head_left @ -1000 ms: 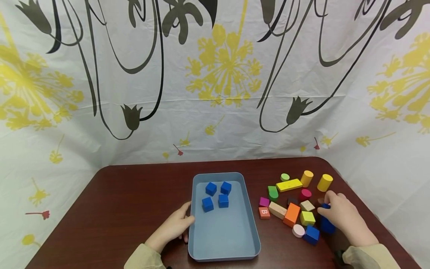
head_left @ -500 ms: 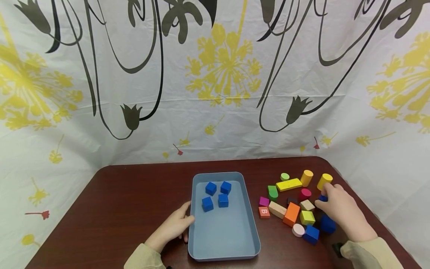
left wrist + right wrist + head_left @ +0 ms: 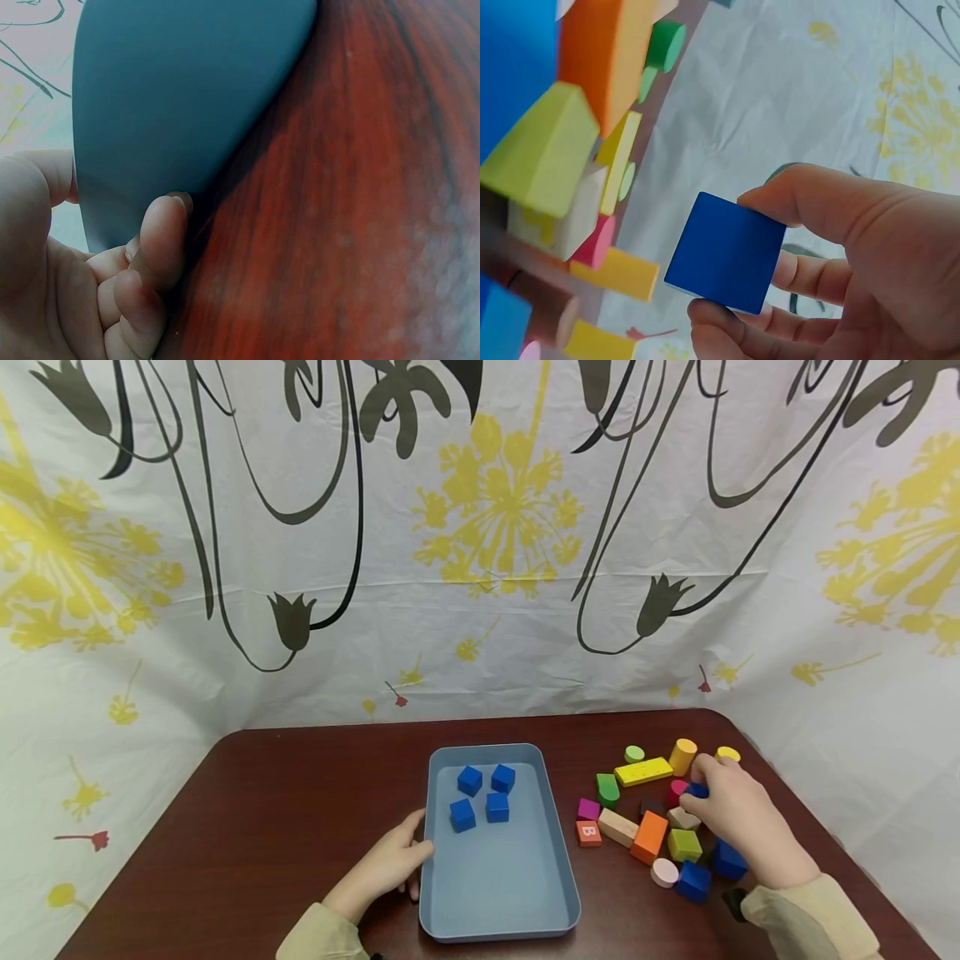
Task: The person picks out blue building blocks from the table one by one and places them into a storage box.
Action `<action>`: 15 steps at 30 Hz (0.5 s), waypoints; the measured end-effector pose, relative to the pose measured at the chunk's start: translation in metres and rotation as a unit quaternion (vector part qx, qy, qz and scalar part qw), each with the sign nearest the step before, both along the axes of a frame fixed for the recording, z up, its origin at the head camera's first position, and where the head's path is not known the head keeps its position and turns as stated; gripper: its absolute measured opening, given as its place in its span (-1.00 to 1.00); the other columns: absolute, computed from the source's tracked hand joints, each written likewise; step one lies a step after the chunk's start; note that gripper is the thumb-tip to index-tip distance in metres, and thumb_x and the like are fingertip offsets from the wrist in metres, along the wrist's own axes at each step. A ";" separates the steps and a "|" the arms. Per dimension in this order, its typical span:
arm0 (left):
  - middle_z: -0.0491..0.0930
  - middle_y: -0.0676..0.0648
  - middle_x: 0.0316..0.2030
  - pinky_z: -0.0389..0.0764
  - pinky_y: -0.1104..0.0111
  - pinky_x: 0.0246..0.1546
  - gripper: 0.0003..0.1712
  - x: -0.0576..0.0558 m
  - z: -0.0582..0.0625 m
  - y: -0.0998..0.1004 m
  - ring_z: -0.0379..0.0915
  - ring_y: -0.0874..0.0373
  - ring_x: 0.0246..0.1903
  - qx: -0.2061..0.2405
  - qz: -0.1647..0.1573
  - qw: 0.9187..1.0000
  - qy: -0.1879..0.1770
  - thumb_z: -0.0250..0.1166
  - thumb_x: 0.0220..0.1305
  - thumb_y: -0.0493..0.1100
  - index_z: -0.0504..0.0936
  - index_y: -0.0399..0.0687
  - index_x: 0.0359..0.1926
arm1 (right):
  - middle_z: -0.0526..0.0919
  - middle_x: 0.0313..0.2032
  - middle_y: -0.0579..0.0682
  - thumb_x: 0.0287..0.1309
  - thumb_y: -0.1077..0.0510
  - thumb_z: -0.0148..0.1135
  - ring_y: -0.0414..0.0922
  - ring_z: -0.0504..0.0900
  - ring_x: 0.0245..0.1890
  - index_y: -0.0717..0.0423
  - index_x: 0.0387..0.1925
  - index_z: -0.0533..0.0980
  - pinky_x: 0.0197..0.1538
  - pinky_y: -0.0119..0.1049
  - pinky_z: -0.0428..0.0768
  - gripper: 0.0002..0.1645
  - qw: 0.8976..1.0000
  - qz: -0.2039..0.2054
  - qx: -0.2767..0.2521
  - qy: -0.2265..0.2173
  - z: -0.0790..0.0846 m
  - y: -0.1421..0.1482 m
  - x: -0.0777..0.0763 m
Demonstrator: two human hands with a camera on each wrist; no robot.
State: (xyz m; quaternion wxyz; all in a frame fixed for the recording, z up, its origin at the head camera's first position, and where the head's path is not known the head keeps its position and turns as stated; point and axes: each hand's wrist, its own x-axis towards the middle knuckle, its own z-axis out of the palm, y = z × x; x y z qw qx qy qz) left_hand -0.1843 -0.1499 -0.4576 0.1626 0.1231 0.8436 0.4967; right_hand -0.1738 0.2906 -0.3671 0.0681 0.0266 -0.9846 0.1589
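Simultaneously, our right hand (image 3: pixel 738 814) pinches a blue cube (image 3: pixel 726 251) between thumb and fingertips by the loose blocks (image 3: pixel 649 837) on the table (image 3: pixel 225 860), while our left hand (image 3: pixel 388 860) grips the grey-blue tray (image 3: pixel 498 885) by its left side.

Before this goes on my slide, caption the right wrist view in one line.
A right hand pinches a blue cube, colorful blocks along the picture's left side, patterned cloth behind.

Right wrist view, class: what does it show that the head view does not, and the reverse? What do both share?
Only the right wrist view shows the brown cylinder. Only the head view shows the left hand, the lettered block and four blue cubes in the tray. Both show the right hand holding a blue cube, the orange block and the patterned cloth.
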 end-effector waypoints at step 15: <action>0.50 -0.12 -0.73 0.39 0.32 -0.84 -0.28 0.000 0.001 0.000 0.44 0.00 -0.80 0.002 0.002 1.000 -0.001 0.02 0.24 -0.14 -0.02 -0.24 0.35 | 0.39 -0.35 0.08 -0.05 0.19 0.26 -0.12 0.38 -0.55 0.18 -0.31 0.39 -0.48 -0.26 0.44 -0.73 0.997 0.059 -0.015 0.036 0.020 -0.052 -0.008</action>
